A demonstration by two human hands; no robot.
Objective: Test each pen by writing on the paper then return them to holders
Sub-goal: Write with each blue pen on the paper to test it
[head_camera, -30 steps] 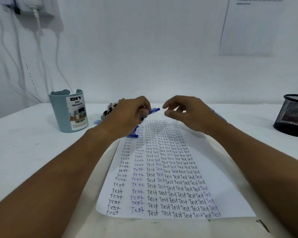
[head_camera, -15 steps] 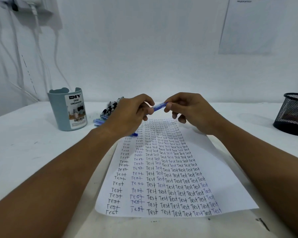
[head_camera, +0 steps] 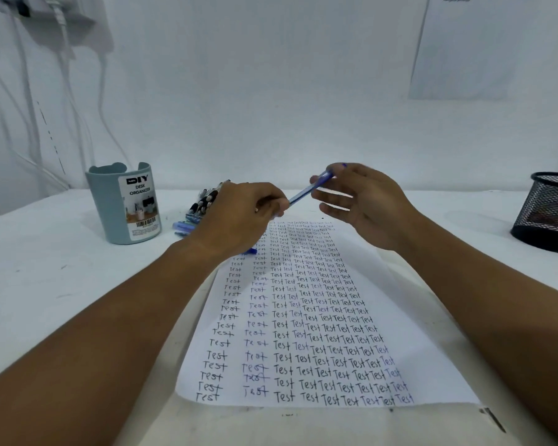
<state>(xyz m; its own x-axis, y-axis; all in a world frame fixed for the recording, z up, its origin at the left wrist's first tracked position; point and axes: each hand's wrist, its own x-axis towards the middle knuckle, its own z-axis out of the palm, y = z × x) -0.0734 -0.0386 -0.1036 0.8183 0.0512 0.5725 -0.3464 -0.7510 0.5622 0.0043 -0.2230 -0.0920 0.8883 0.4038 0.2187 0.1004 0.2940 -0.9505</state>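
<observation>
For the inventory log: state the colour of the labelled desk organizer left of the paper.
Pale grey-blue, with a white label; the desk organizer shows best in the head view.

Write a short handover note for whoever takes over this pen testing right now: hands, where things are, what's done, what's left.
Left hand: fingers curled round something at the lower end of the blue pen, probably its cap; a blue end pokes out under the hand.
Right hand: holds the pen's upper end, above the top of the paper.
More pens lie in a pile beside the blue-grey desk organizer on the left; the black mesh holder stands far right.
Done: the paper carries many rows of "Test".
Left: write with this pen, test any untested ones, return all to the holders.
</observation>
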